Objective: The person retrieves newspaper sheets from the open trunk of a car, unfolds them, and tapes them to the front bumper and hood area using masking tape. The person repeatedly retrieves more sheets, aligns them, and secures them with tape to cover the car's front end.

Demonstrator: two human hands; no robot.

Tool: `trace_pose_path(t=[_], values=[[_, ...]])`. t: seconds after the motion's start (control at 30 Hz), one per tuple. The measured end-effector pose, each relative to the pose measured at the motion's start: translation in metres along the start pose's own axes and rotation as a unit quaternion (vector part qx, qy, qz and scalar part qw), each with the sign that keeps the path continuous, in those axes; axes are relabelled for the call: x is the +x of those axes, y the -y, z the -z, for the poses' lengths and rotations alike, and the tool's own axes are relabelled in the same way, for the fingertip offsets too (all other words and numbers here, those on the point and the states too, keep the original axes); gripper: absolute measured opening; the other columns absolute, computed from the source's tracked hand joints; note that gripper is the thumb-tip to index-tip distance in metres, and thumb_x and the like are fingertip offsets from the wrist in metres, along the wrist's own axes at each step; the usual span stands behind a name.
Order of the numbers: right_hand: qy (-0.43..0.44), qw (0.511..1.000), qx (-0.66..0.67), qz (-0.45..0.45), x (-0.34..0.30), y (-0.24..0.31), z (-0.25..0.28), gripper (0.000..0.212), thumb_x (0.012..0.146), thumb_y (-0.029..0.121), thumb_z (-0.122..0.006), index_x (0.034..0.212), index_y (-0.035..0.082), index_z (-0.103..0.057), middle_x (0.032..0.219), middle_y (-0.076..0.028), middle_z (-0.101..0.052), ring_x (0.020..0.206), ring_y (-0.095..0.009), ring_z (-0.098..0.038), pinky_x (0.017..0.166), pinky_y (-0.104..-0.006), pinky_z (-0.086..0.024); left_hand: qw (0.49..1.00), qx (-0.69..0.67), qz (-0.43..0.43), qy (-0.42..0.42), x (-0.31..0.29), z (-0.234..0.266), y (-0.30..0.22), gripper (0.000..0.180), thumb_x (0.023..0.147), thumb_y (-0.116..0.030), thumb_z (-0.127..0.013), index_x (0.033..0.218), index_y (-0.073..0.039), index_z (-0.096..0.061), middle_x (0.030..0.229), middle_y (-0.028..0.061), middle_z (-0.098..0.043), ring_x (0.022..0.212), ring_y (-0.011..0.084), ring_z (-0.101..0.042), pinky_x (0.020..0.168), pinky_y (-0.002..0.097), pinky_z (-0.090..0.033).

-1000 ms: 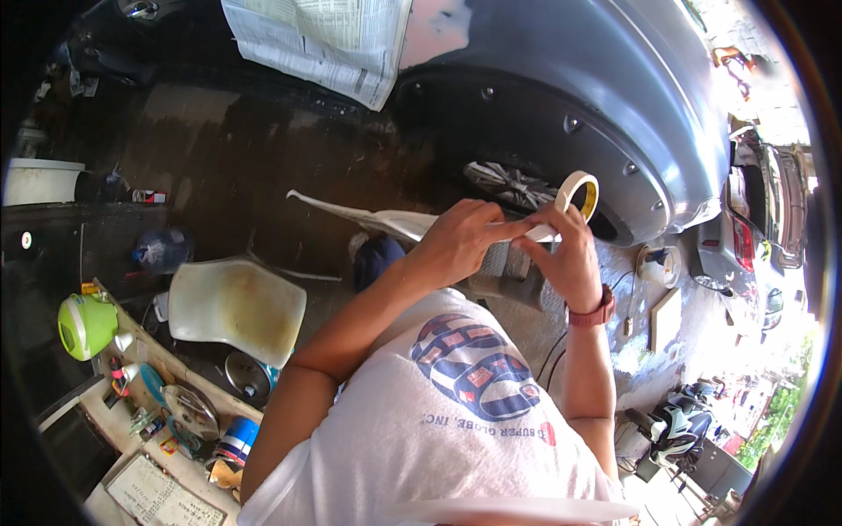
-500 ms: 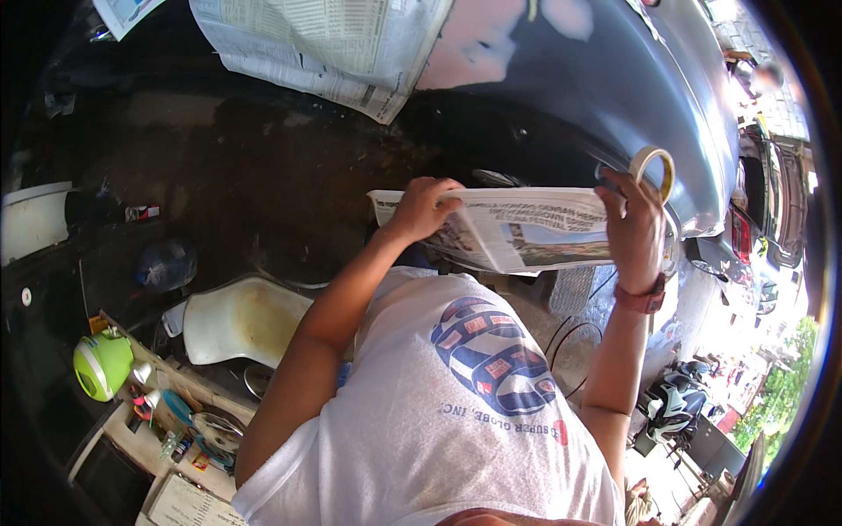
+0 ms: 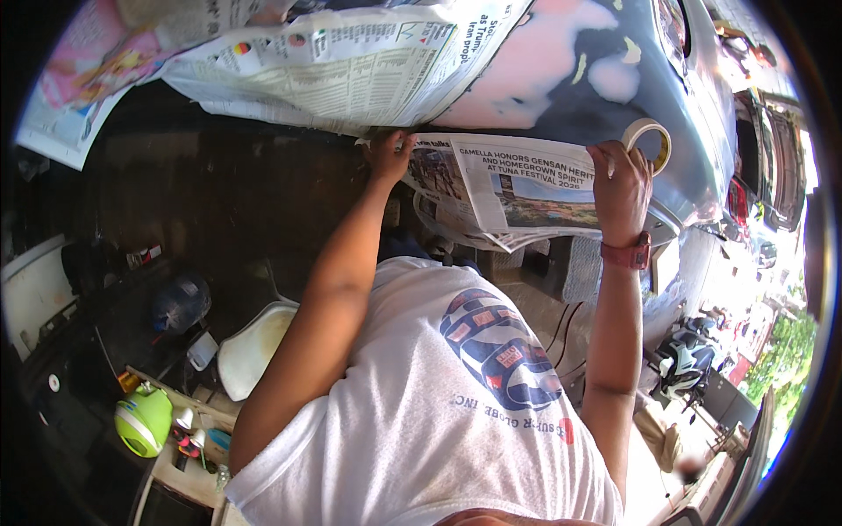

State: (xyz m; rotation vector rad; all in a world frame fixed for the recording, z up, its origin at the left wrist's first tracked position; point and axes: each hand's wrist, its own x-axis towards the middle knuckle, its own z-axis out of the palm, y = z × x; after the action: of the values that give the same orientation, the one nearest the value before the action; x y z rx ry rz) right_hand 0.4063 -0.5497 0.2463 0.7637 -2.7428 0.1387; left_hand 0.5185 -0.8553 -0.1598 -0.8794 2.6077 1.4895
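the sheet (image 3: 544,206) hangs at the car's (image 3: 697,188) side, top corners pinched by left hand (image 3: 386,159) and right hand (image 3: 624,180), tape (image 3: 665,151) by the latter. other paper (image 3: 342,83) already drapes upper left; this sheet seems unfixed, pink patch (image 3: 517,66) bare.

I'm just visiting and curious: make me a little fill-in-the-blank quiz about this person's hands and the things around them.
1. The right hand holds one end of the newspaper sheet, and the ____ hand holds the other.
2. The tape roll is at the ____ hand.
3. Apart from its print, the shirt is ____.
4. The rounded object at the picture's lower left is mostly bright ____.

Missing words: left; right; white; green.
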Motion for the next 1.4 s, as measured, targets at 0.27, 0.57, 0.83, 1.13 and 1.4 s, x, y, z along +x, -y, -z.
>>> trace_pose_path(t=[0.27,0.57,0.83,1.13,1.4], values=[[0.005,1.000,-0.014,-0.017,-0.001,0.008,-0.011,0.015,0.100,0.023,-0.079,0.097,0.008,-0.076,0.088,-0.013,-0.069,0.091,-0.035,-0.066,0.087,-0.0482,-0.049,0.991,0.110,0.060,-0.053,0.008,-0.009,-0.021,0.054,0.101,-0.069,-0.066,0.125,-0.023,-0.083,0.144,0.0116,-0.072,0.144,0.0372,-0.057,0.122,0.0778,-0.014],[0.003,1.000,0.000,0.019,0.013,0.031,0.008,0.014,0.098,0.020,-0.081,0.094,0.007,-0.076,0.087,-0.012,-0.068,0.089,-0.035,-0.065,0.086,-0.0474,-0.048,0.997,0.004,0.013,-0.072,0.029,-0.031,0.000,0.054,0.098,-0.058,-0.077,0.125,-0.011,-0.082,0.119,0.0170,-0.082,0.122,0.0351,-0.073,0.112,0.0492,-0.049],[0.039,0.993,0.063,0.087,0.024,0.070,0.033,0.012,0.094,0.017,-0.083,0.093,0.008,-0.075,0.090,-0.010,-0.067,0.090,-0.034,-0.065,0.084,-0.0483,-0.048,0.998,0.005,0.059,-0.022,0.029,-0.022,-0.002,0.065,0.091,-0.064,-0.082,0.132,-0.014,-0.081,0.126,0.0121,-0.082,0.128,0.0349,-0.072,0.114,0.0477,-0.050],[0.049,0.998,0.042,0.007,0.023,0.042,0.016,0.011,0.097,0.018,-0.081,0.097,0.008,-0.076,0.086,-0.012,-0.068,0.088,-0.035,-0.065,0.084,-0.0477,-0.049,0.962,0.145,0.095,-0.212,0.017,-0.028,-0.044,0.061,0.090,-0.064,-0.078,0.128,-0.016,-0.082,0.128,0.0177,-0.080,0.123,0.0395,-0.073,0.114,0.0636,-0.043],[0.038,0.998,0.052,-0.007,0.018,0.030,0.012,0.013,0.099,0.019,-0.080,0.098,0.006,-0.076,0.090,-0.015,-0.070,0.090,-0.038,-0.066,0.086,-0.0493,-0.050,0.977,-0.137,0.018,-0.162,-0.027,-0.035,-0.071,0.036,0.107,-0.027,-0.066,0.131,-0.004,-0.077,0.124,0.0211,-0.079,0.117,0.0432,-0.073,0.104,0.0571,-0.054]])
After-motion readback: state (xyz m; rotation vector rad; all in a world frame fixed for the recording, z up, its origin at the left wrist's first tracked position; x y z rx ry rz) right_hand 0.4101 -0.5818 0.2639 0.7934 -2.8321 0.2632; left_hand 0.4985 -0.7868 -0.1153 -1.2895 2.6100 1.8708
